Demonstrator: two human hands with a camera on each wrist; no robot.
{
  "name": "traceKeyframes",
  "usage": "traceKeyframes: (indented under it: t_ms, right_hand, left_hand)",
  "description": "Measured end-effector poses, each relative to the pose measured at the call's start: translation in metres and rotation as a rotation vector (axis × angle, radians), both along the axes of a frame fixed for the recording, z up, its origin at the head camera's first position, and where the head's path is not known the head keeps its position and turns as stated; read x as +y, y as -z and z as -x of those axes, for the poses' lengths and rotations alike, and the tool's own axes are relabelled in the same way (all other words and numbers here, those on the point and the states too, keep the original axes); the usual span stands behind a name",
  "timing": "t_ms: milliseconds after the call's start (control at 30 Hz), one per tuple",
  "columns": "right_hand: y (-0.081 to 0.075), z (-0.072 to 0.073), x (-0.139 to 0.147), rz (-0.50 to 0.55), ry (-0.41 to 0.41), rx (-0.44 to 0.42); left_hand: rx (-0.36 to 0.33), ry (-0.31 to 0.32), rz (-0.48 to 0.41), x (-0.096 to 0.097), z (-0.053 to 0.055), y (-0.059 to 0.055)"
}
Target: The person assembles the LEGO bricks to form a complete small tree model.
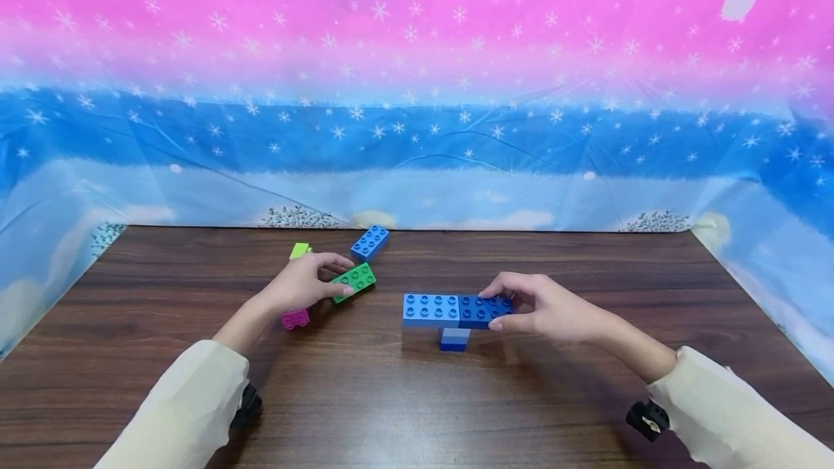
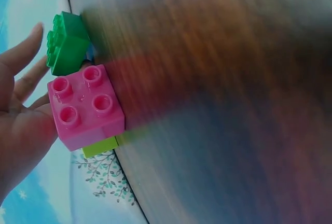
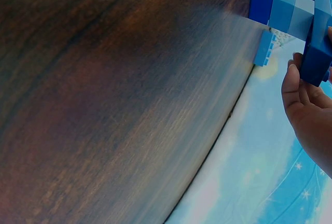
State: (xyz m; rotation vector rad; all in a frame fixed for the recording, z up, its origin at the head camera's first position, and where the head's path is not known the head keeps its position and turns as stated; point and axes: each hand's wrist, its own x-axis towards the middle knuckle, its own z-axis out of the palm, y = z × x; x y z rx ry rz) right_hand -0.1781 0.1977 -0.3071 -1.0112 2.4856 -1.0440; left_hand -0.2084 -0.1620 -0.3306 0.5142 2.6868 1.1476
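Observation:
My right hand (image 1: pixel 547 308) grips the dark blue toy brick (image 1: pixel 474 315), thumb on the near side and fingers on the far side. That brick lies end to end with a light blue brick (image 1: pixel 430 310), both atop a short column (image 1: pixel 454 339) of blue bricks, making a T shape. In the right wrist view the column shows a dark blue base (image 3: pixel 262 2). My left hand (image 1: pixel 301 284) reaches around a green brick (image 1: pixel 355 281), its thumb overlapping the studs in the head view. Its fingers look spread in the left wrist view, thumb apart from the brick.
A pink brick (image 1: pixel 296 319) sits under the left hand, partly covered in the head view. Beyond that hand is a lime brick (image 1: pixel 300 250). Another blue brick (image 1: pixel 370 242) lies near the table's back edge, before a patterned cloth (image 1: pixel 417 197).

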Motion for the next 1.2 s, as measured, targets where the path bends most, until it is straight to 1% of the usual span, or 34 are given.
traceKeyframes:
  t_ms: [300,533,667,767,900,1000,1100,1200]
  right_hand:
    - [0.002,0.001,0.001,0.000,-0.001,0.000]
    - [0.001,0.001,0.001,-0.003,0.000,0.002]
    - [0.001,0.001,0.001,0.001,0.000,0.000]
    - [0.002,0.001,0.001,0.004,0.001,-0.002]
    - [0.002,0.001,0.001,0.008,-0.002,-0.004]
    - [0.002,0.001,0.001,0.006,-0.005,0.000]
    - [0.001,0.001,0.000,0.001,-0.005,0.007]
    - [0.001,0.001,0.000,-0.002,-0.005,0.006]
  left_hand:
    - [0.011,-0.001,0.082,0.006,0.001,0.002]
    - [0.048,0.014,0.102,0.007,-0.002,0.000]
    - [0.055,-0.002,0.098,0.007,-0.004,-0.003]
    - [0.047,-0.021,0.079,0.008,-0.006,-0.008]
    - [0.055,-0.036,0.048,0.009,-0.010,-0.018]
    - [0.093,-0.028,0.032,0.013,-0.014,-0.028]
    - [0.140,-0.005,0.023,0.020,-0.020,-0.038]
    - [0.175,0.013,0.011,0.028,-0.026,-0.045]
